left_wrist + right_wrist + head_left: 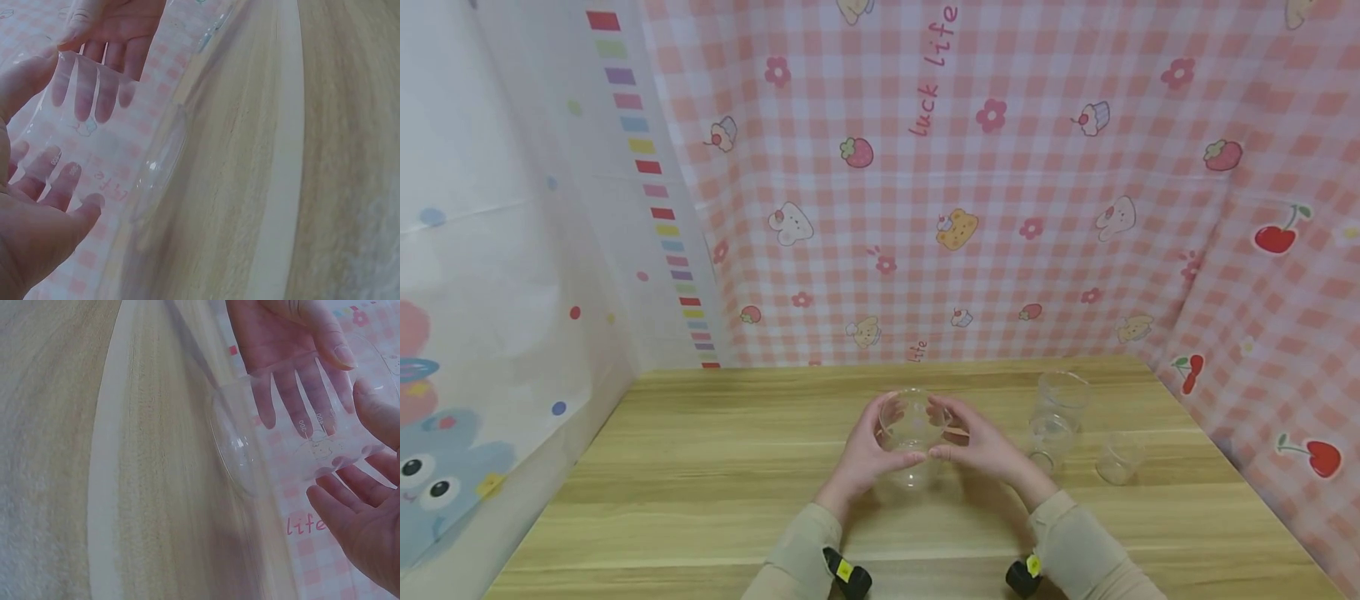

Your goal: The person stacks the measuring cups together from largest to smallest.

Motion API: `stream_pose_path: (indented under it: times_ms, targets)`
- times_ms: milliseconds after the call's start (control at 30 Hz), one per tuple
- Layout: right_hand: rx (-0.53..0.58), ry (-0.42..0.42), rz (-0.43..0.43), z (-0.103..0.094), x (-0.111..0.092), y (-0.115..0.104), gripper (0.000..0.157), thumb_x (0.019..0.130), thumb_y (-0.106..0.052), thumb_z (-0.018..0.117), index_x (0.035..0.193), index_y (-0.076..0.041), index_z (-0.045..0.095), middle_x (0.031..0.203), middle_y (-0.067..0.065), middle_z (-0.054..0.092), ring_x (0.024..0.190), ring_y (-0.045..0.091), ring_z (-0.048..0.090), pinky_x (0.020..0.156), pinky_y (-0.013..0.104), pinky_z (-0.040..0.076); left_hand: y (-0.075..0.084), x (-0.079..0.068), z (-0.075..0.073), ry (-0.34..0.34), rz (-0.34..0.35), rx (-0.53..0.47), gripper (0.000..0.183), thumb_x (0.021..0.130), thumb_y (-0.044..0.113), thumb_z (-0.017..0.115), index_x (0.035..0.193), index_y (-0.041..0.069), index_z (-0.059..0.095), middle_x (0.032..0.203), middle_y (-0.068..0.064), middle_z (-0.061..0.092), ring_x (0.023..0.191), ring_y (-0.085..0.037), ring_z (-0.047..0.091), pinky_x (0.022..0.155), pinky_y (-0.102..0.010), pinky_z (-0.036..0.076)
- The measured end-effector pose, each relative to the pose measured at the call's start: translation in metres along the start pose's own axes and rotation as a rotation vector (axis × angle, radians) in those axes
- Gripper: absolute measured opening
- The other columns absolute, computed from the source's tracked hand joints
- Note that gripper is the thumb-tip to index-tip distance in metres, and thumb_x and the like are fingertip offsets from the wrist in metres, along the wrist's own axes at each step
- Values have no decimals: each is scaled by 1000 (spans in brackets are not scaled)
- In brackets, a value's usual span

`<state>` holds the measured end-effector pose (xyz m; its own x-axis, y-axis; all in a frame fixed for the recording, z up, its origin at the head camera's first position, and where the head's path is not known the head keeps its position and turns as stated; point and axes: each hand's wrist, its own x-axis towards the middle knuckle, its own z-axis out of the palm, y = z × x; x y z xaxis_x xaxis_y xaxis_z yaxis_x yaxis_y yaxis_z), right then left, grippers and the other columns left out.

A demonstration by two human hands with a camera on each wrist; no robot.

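Beaker: I see one clear, colourless beaker (913, 429), wide and round, in the lower middle of the head view.
Rim: round, facing up towards my head camera.
Markings: small pale measuring figures (310, 424) on the wall; I read one as 300.
Pose: upright, held between left hand (871, 446) and right hand (981, 440), both thumbs on the near side.
Base: rounded edge with bright glints, left of centre in my left wrist view, right of centre in my right.

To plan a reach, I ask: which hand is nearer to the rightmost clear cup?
Right. The right hand is left of that cup; the left hand is farther left, across the held beaker.
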<state>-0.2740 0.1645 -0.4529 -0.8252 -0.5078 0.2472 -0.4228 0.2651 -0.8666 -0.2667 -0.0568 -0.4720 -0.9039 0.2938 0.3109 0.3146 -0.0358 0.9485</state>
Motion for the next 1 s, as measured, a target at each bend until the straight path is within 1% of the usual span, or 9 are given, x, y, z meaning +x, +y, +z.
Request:
stream_pose_path:
  times_ms: [233, 400, 700, 833, 1000]
  targets:
    - [19, -9, 9, 0, -1, 0, 72, 88, -6, 74, 148, 3, 35, 141, 29, 45, 129, 47, 45, 103, 52, 44, -2, 0, -2, -3, -18, 21, 87, 73, -1, 85, 146, 7, 40, 145, -19, 47, 134, -37, 43, 112, -54, 33]
    - [22, -9, 11, 0, -1, 0, 72, 89, -6, 74, 149, 3, 34, 142, 29, 44, 129, 47, 45, 104, 52, 43, -3, 1, -3, -11, -4, 30, 86, 73, 0, 86, 145, 6, 40, 145, -20, 47, 134, -38, 44, 112, -54, 33]
    - [-56, 18, 12, -6, -6, 0, 71, 88, -7, 74, 147, 5, 36, 142, 29, 44, 126, 47, 47, 103, 54, 43, -3, 1, -4, -12, -5, 45, 89, 71, -1, 87, 146, 6, 40, 144, -19, 48, 133, -37, 45, 112, -52, 33]
    - [-64, 17, 10, -9, -9, -2, 71, 89, -4, 73, 147, 6, 35, 143, 30, 44, 126, 47, 48, 104, 56, 42, -3, 1, -4, -8, -9, 48, 89, 70, 0, 87, 145, 6, 40, 144, -19, 49, 133, -36, 45, 111, -52, 34]
    - [-79, 19, 10, -13, -14, -5, 72, 88, -8, 75, 147, 4, 35, 142, 31, 45, 125, 47, 49, 104, 59, 40, -3, 2, -4, -7, -8, 38, 88, 70, -1, 87, 145, 5, 41, 143, -20, 49, 133, -38, 45, 111, -53, 35]
